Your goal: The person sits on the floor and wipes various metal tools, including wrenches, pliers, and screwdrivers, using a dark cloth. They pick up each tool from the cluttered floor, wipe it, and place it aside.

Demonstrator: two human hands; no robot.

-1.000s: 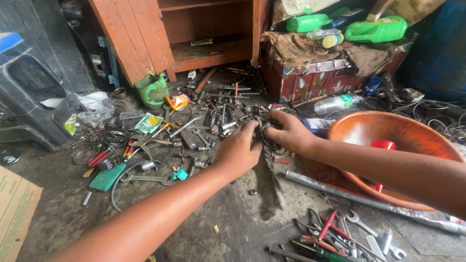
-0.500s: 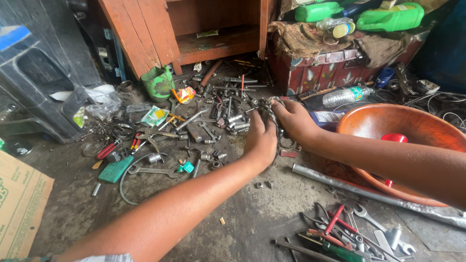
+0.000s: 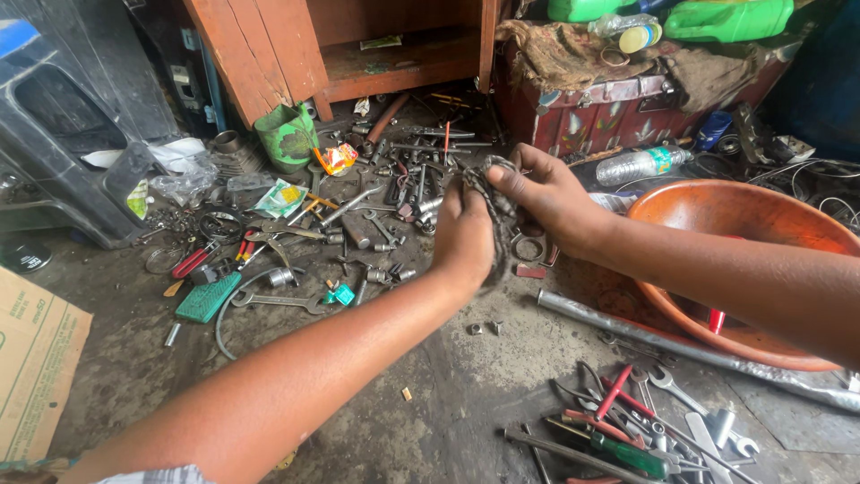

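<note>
Head view: left hand (image 3: 463,235) and right hand (image 3: 546,199) both pinch a greasy chain (image 3: 491,193), bunched between them above the scattered tools (image 3: 394,211). Gathering it well likely means keeping loops tight, clear of the bowl (image 3: 717,215).

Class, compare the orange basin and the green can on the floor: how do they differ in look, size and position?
The orange basin is wide and shallow; the green can is narrow and tall. The basin looks far bigger than the can. The basin lies by the person's right arm, the can beside the wooden cabinet. Both sit open-topped on the floor.
</note>
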